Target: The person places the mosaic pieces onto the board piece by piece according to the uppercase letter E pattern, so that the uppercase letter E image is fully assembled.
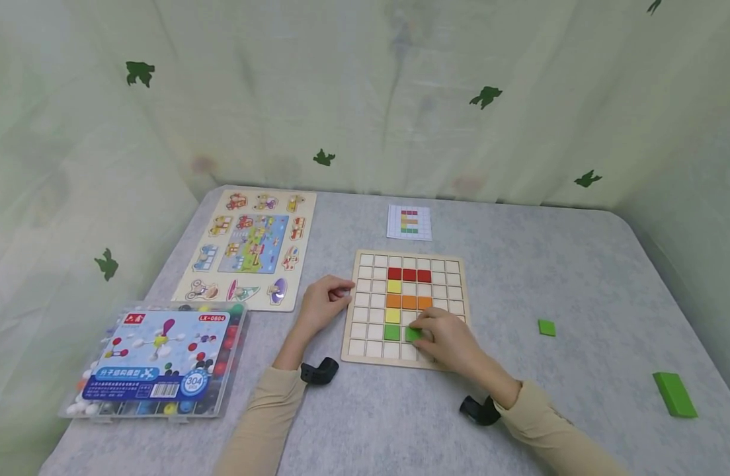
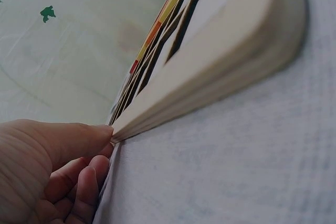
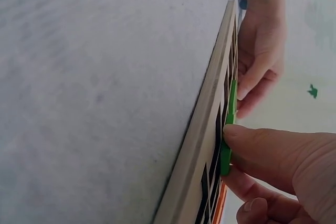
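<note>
A square wooden grid board (image 1: 357, 330) lies on the table, with red, yellow, orange and green tiles in its cells. My right hand (image 1: 451, 340) pinches a green square tile (image 3: 226, 156) between thumb and fingers, at the board's lower rows. Just left of it, another green tile (image 1: 391, 332) sits in a cell below a yellow tile (image 1: 393, 315). Relaxed at the board's left side, my left hand (image 1: 322, 304) touches the edge with its thumb and forefinger. In the left wrist view the thumb (image 2: 79, 139) meets the edge and the other fingers are loosely bent.
A small pattern card (image 1: 409, 222) lies behind the board. To the right are a loose green tile (image 1: 546, 328) and a green block (image 1: 674, 395). On the left stand a picture peg puzzle (image 1: 305, 248) and a clear plastic case (image 1: 157, 357) of coloured balls.
</note>
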Tool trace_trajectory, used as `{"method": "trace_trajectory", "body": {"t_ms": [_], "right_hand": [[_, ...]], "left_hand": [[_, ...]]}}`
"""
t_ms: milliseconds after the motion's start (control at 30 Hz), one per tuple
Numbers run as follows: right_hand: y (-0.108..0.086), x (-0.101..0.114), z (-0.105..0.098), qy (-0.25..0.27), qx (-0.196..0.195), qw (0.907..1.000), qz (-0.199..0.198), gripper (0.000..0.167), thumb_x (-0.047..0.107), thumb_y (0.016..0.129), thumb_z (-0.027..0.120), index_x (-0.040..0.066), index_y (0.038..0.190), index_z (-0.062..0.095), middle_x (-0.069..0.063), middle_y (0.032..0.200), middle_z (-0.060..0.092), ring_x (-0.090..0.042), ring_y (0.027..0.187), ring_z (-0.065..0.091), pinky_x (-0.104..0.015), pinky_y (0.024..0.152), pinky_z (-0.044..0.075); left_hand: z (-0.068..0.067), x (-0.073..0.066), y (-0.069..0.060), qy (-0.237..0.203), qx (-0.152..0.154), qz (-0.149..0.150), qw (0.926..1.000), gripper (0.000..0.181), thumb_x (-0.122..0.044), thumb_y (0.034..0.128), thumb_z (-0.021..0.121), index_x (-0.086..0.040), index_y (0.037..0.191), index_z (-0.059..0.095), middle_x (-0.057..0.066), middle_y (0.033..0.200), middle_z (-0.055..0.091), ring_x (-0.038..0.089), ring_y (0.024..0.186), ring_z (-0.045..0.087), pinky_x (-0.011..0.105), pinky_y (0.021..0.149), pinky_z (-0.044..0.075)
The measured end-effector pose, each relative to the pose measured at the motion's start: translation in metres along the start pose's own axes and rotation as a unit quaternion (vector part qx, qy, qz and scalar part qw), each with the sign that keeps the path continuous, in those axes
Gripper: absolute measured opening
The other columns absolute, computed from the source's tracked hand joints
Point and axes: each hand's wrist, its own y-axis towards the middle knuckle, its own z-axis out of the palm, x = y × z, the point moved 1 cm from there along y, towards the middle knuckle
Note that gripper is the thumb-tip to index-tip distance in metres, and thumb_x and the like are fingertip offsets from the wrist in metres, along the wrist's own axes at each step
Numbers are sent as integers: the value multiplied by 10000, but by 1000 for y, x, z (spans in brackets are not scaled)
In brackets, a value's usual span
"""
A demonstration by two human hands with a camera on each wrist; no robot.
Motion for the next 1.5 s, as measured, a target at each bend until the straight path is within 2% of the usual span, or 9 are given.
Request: {"method": "trace_trajectory", "body": {"t_ms": [367, 600, 700, 833, 1000, 1167, 1333, 1500], "right_hand": [[5, 3, 3, 62, 154, 9999, -37, 244, 158, 734, 778, 85, 963, 741, -13, 929, 658, -116, 819, 611, -249, 712, 513], [-4, -4, -6, 5, -183, 9998, -26, 209, 111, 732, 762, 81, 937, 744, -11, 903, 673, -114, 789, 614, -270, 710, 518], [-11, -13, -10, 6, -318, 9995, 65, 205, 91, 731, 757, 78, 935, 743, -8, 893, 673, -109, 774, 598, -263, 694, 507], [-21, -28, -18, 243, -437, 9980, 376, 201, 74, 744, 750, 73, 944, 737, -12, 909, 678, -107, 770, 600, -243, 658, 489], [-32, -49, -28, -27, -499, 9962, 711, 206, 90, 753, 749, 60, 955, 729, -35, 926, 681, -144, 796, 616, -290, 664, 495], [-42, -69, -38, -244, -640, 9941, 845, 233, 86, 752, 751, 25, 974, 714, -93, 940, 679, -227, 847, 650, -373, 706, 525], [-56, -90, -51, -319, -669, 9888, 1294, 267, 81, 785, 719, 2, 1039, 689, -151, 1010, 662, -276, 869, 639, -408, 698, 516], [-70, -109, -65, -487, -963, 9827, 1504, 267, 64, 789, 706, -18, 1041, 684, -192, 1021, 665, -317, 846, 633, -453, 700, 503]], "left_hand": [[-1, -1, 0, -16, -17, 35, 10000, 234, -54, 809, 684, -54, 1042, 705, 112, 916, 675, 155, 741, 574, 195, 656, 434], [0, -1, 1, -24, -48, 55, 10000, 232, -52, 810, 682, -56, 1040, 708, 112, 921, 679, 152, 741, 580, 192, 657, 440], [0, 0, 1, -12, -82, 116, 9999, 236, -50, 806, 687, -58, 1041, 709, 109, 910, 675, 150, 737, 575, 197, 655, 437], [0, 1, 0, 6, -108, 165, 9998, 235, -58, 807, 689, -57, 1041, 709, 105, 891, 668, 137, 724, 561, 196, 647, 430], [0, 0, 1, 20, -91, 191, 9998, 232, -57, 809, 682, -46, 1039, 706, 109, 892, 669, 126, 719, 556, 191, 641, 430], [-1, 0, 0, -27, -89, 156, 9998, 227, -48, 815, 668, -45, 1039, 706, 110, 905, 673, 133, 723, 563, 199, 645, 435], [-1, 0, 0, 21, -52, 141, 9999, 233, -56, 815, 672, -45, 1046, 703, 110, 908, 672, 129, 725, 561, 196, 645, 434], [0, -2, 0, 11, -62, 136, 9999, 235, -47, 810, 678, -44, 1043, 704, 117, 898, 669, 150, 725, 563, 202, 646, 427]]}}
